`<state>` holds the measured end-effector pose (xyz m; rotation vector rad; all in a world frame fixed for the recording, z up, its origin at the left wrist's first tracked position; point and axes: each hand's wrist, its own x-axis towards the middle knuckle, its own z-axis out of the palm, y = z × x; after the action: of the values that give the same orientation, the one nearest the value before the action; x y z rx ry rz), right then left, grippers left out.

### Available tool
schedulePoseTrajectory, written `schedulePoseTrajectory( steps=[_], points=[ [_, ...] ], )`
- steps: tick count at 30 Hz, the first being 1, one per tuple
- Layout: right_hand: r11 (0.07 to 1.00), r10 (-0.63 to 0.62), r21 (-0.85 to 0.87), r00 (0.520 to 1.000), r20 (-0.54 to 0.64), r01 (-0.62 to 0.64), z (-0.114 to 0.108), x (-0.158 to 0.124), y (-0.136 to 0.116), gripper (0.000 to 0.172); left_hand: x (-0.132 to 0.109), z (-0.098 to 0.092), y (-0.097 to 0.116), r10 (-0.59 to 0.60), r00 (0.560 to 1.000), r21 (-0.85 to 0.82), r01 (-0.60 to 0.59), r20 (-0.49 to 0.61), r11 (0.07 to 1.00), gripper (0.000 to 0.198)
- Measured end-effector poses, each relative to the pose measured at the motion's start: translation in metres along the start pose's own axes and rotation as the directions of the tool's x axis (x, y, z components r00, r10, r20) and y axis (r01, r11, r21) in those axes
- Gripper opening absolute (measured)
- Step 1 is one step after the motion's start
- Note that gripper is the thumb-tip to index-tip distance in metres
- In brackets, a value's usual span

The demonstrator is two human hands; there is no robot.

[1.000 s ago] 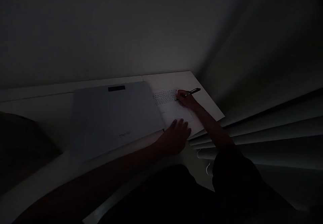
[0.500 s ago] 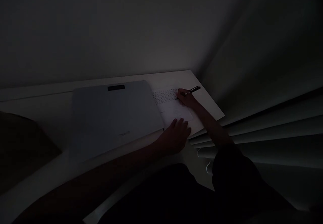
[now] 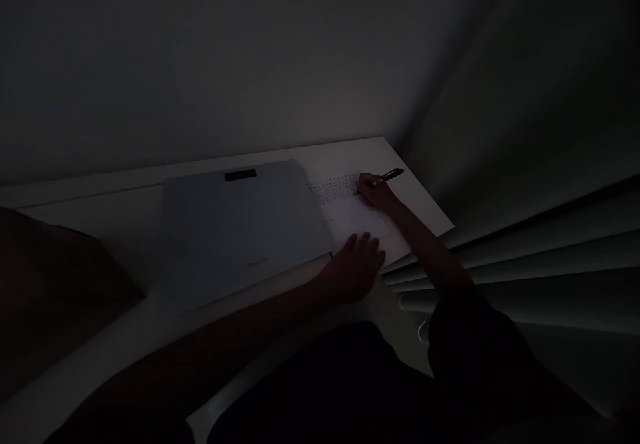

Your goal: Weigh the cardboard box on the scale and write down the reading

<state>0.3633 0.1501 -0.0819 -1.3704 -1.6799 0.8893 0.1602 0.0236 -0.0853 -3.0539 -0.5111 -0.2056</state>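
Observation:
My right hand (image 3: pixel 379 194) is closed round a dark pen (image 3: pixel 393 174), whose back end points up and to the right. The pen's tip is at the right end of dense rows of handwriting on a white sheet of paper (image 3: pixel 345 221). My left hand (image 3: pixel 354 267) lies with its fingers stretched over the sheet's near edge. Just left of the paper is a closed grey laptop (image 3: pixel 240 231), with a dark strip on its far edge and a faint logo near the front. The dim light hides the fine detail of the writing.
All this lies on a narrow white desk (image 3: pixel 350 151) against a wall (image 3: pixel 225 64). Pale curtain folds (image 3: pixel 550 254) hang past its right edge. A large dark object (image 3: pixel 60 291) stands at the left, its kind unclear.
The whole view has shifted slightly, so the desk, laptop and hands appear further right. Both hands keep their grip and place on the pen and paper.

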Motion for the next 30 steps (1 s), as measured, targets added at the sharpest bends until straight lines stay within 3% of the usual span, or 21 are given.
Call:
schedulePoseTrajectory(
  steps=[20,25,27,30],
  points=[
    [1.000,0.016,0.004,1.000,-0.013,-0.016,-0.001,0.004,0.006,0.032,0.001,-0.003,-0.001,0.011,1.000,-0.012,-0.011,0.000,1.000,0.050],
    [0.999,0.004,-0.052,1.000,-0.006,-0.004,-0.002,0.002,0.005,0.032,0.001,0.000,0.000,0.001,0.999,-0.001,-0.001,-0.048,1.000,0.049],
    [0.998,-0.006,-0.069,1.000,-0.029,0.004,-0.003,0.002,0.003,0.033,0.001,0.000,0.001,-0.005,0.999,-0.004,0.005,-0.053,1.000,0.048],
    [0.985,-0.120,-0.136,0.984,-0.134,0.102,-0.004,0.003,0.002,0.037,0.001,0.000,0.001,-0.004,0.998,-0.001,0.004,-0.055,1.000,0.048]
  ],
)
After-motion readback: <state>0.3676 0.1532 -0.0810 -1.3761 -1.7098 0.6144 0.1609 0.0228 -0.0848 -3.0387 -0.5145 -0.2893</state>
